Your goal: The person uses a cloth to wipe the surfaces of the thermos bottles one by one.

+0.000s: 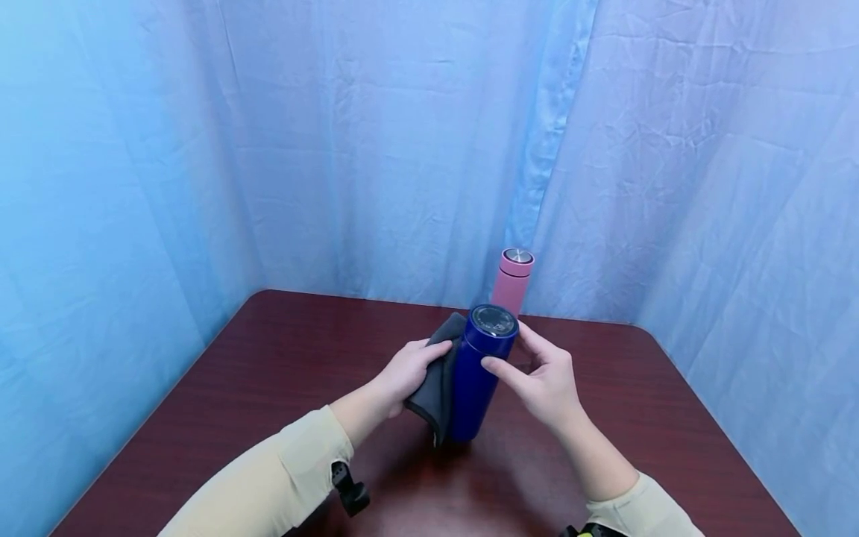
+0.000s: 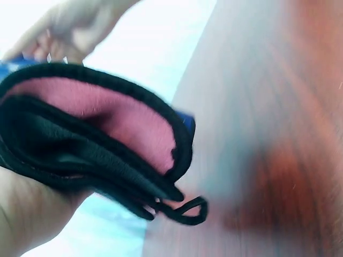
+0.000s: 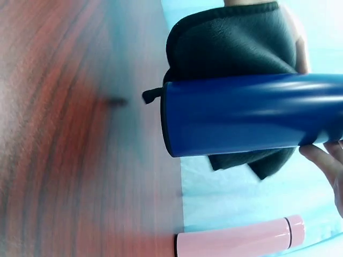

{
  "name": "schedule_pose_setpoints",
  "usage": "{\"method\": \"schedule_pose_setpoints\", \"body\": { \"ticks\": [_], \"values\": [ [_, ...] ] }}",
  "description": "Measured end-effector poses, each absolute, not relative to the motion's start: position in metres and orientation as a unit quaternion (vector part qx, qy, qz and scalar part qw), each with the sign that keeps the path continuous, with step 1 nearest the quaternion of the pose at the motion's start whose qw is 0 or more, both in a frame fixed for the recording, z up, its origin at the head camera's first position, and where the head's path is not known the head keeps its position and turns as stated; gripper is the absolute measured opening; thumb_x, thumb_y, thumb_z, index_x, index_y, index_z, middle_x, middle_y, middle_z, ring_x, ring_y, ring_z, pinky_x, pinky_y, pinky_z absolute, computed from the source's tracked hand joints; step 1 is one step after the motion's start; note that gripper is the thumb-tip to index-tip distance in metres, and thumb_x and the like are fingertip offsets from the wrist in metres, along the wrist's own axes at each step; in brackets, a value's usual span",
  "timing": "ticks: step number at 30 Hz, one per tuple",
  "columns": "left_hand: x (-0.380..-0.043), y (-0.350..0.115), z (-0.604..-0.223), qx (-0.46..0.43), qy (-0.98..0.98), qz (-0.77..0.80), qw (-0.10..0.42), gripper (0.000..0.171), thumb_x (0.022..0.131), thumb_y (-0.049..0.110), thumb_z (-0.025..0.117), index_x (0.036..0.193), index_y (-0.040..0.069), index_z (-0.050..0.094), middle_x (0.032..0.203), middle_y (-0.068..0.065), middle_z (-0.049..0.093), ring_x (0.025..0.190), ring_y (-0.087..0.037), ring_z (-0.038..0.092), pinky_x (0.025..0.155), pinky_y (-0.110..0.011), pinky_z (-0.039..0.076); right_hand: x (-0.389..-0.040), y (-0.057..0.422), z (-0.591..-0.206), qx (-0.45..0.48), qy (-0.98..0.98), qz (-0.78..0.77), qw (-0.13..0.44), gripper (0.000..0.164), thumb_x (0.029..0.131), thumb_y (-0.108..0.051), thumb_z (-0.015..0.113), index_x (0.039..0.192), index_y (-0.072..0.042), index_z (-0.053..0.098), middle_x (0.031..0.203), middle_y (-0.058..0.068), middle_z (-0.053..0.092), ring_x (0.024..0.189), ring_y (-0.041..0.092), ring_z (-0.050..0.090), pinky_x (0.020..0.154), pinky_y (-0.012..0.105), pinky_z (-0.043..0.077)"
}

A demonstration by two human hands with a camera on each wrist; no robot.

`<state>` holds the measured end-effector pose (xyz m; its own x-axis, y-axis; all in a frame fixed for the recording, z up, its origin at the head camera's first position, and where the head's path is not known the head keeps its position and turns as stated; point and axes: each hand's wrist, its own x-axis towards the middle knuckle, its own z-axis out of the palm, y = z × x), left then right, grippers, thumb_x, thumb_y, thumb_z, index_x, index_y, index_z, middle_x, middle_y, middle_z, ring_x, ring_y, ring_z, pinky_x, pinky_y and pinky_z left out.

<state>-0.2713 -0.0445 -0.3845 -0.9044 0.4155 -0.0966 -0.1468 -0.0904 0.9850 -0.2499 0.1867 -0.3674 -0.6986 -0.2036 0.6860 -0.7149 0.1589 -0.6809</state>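
A dark blue thermos [image 1: 473,391] with a dark, glossy lid top tilts in front of me, its lower end close over the table. My right hand [image 1: 552,379] grips it near the lid, thumb on the near side and fingers behind. In my left hand [image 1: 406,370] is a folded grey cloth [image 1: 429,389], held against the thermos's left side with the thumb on top. The left wrist view shows the cloth's pink inner face [image 2: 142,126], black edging and a small hanging loop [image 2: 190,211]. From the right wrist, the cloth [image 3: 230,48] wraps behind the blue body.
A pink thermos [image 1: 511,292] with a silvery lid top stands on the table behind the blue one, partly hidden by it. The dark red-brown wooden table [image 1: 288,350] has rounded far corners. Light blue curtains [image 1: 403,149] hang along the back and both sides.
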Motion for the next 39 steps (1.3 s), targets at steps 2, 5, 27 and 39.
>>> {"method": "schedule_pose_setpoints", "body": {
  "ticks": [2,5,27,39],
  "values": [
    [-0.262,-0.045,-0.381,0.118,0.638,0.742,0.169,0.050,0.105,0.044,0.052,0.137,0.005,0.059,0.109,-0.014,0.072,0.093,-0.026,0.072,0.083,-0.041,0.058,-0.252,0.188,-0.367,0.306,-0.731,0.565,0.232,0.064,0.081,0.008,0.082,0.139,-0.009,0.063,0.121,0.012,0.071,0.109,0.017,0.069,0.065,0.035,0.061],
    [-0.248,-0.044,-0.374,0.140,0.620,0.761,0.129,0.051,0.106,0.043,0.051,0.137,0.003,0.057,0.111,-0.017,0.071,0.095,-0.028,0.071,0.083,-0.041,0.058,-0.252,0.188,-0.366,0.295,-0.736,0.560,0.239,0.063,0.080,0.010,0.082,0.138,-0.006,0.064,0.119,0.014,0.072,0.107,0.014,0.070,0.064,0.035,0.061],
    [-0.240,-0.026,-0.329,0.400,0.817,0.364,-0.200,0.043,0.099,0.020,0.058,0.141,0.012,0.062,0.146,0.000,0.057,0.146,-0.018,0.037,0.119,-0.043,0.027,-0.236,0.169,-0.374,0.326,-0.762,0.490,0.270,0.048,0.074,0.008,0.086,0.119,0.000,0.071,0.107,0.013,0.075,0.088,0.005,0.070,0.059,0.030,0.060],
    [-0.246,-0.040,-0.334,0.334,0.772,0.531,-0.105,0.042,0.103,0.021,0.060,0.144,0.016,0.059,0.137,0.001,0.063,0.126,-0.015,0.058,0.103,-0.037,0.048,-0.254,0.178,-0.386,0.329,-0.749,0.529,0.227,0.063,0.080,0.003,0.085,0.138,-0.007,0.064,0.123,0.011,0.071,0.082,0.016,0.075,0.060,0.034,0.060]
  ]
}}
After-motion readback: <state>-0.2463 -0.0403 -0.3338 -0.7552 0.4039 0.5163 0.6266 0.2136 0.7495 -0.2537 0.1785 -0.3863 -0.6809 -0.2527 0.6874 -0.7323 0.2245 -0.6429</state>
